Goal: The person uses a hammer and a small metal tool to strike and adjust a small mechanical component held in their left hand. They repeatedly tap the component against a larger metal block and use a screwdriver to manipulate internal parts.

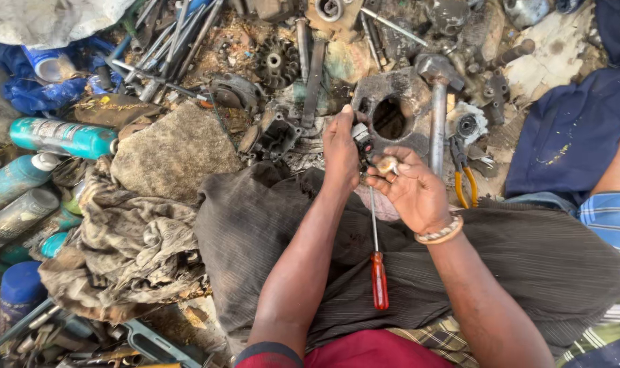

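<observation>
Head view: left hand [340,150] grips small dark part [361,136]; right hand [413,191] pinches small round piece [387,164] just beside it.

Red-handled screwdriver [379,278], yellow pliers [464,178], teal spray can [63,137]

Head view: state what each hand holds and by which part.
Left hand grips a small dark part around its body; right hand pinches a small pale piece in its fingertips.

Screwdriver [378,279] w/ glossy red plastic handle; matt dark cloth [269,225]; rusty metal hammer [438,102].
</observation>
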